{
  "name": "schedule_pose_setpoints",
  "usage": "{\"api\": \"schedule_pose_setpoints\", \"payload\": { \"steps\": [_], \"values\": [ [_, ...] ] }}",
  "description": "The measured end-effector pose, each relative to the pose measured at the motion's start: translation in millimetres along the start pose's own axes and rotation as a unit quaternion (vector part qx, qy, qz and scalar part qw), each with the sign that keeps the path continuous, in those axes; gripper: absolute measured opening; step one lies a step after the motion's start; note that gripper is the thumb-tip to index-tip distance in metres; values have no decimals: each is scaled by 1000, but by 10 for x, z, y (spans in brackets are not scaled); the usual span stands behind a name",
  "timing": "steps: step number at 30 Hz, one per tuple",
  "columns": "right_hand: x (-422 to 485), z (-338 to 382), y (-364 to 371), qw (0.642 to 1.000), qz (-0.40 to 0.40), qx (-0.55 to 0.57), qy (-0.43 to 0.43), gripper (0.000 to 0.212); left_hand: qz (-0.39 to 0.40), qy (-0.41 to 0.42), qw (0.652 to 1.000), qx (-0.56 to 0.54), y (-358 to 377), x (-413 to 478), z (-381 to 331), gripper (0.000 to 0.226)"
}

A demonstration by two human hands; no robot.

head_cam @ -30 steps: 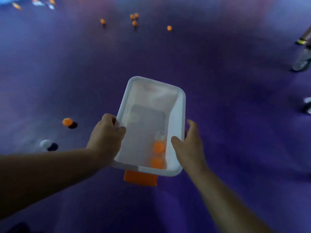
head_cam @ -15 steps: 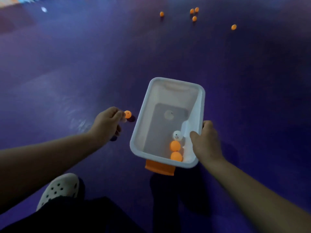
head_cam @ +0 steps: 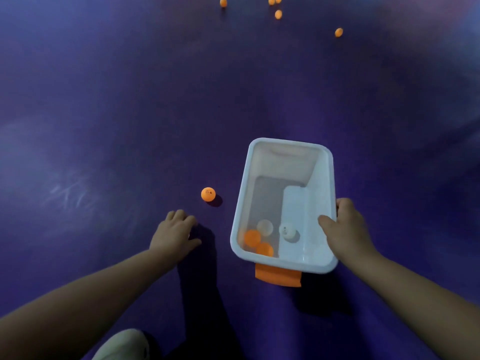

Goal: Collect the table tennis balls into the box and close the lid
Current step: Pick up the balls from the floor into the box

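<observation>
White box [head_cam: 322, 165]: open-topped, lid not in view, held over the purple floor [head_cam: 130, 113]; an orange latch tab [head_cam: 278, 275] hangs at its near end.

Contents, near end: two orange balls [head_cam: 252, 237], touching; two white balls [head_cam: 287, 230] beside them.

Right hand [head_cam: 345, 229]: clasps the box's right rim, thumb inside, fingers outside.

Left hand [head_cam: 174, 233]: palm down, low over the floor, fingers loosely curled; whether it holds anything cannot be told.

Loose orange ball [head_cam: 208, 194]: on the floor, just beyond the left hand, left of the box.

Five more orange balls [head_cam: 278, 14]: scattered far off on the floor.

Pale shoe [head_cam: 122, 345]: bottom edge.
</observation>
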State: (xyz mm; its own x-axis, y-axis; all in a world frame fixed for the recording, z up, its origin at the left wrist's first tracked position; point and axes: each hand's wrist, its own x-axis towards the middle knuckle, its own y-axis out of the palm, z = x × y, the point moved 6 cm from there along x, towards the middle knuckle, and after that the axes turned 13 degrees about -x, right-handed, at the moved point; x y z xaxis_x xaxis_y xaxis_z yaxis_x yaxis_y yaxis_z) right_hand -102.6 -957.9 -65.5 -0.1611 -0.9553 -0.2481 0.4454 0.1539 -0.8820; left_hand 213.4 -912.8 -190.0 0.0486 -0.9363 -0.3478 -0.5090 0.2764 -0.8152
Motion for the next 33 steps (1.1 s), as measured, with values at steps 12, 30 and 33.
{"api": "schedule_pose_setpoints", "payload": {
  "steps": [12, 30, 33],
  "values": [
    [-231, 176, 70, 998, -32, 5, 61, 18, -58, 38, 988, -139, -331, 647, -238, 45],
    [208, 748, 215, 998, -41, 40, 1, 17, -103, 211, 877, -419, -1272, 641, -1446, 25],
    [473, 922, 300, 997, -18, 72, -25, 16, -172, 185, 918, -304, -1414, 782, -1353, 35]
  ]
}}
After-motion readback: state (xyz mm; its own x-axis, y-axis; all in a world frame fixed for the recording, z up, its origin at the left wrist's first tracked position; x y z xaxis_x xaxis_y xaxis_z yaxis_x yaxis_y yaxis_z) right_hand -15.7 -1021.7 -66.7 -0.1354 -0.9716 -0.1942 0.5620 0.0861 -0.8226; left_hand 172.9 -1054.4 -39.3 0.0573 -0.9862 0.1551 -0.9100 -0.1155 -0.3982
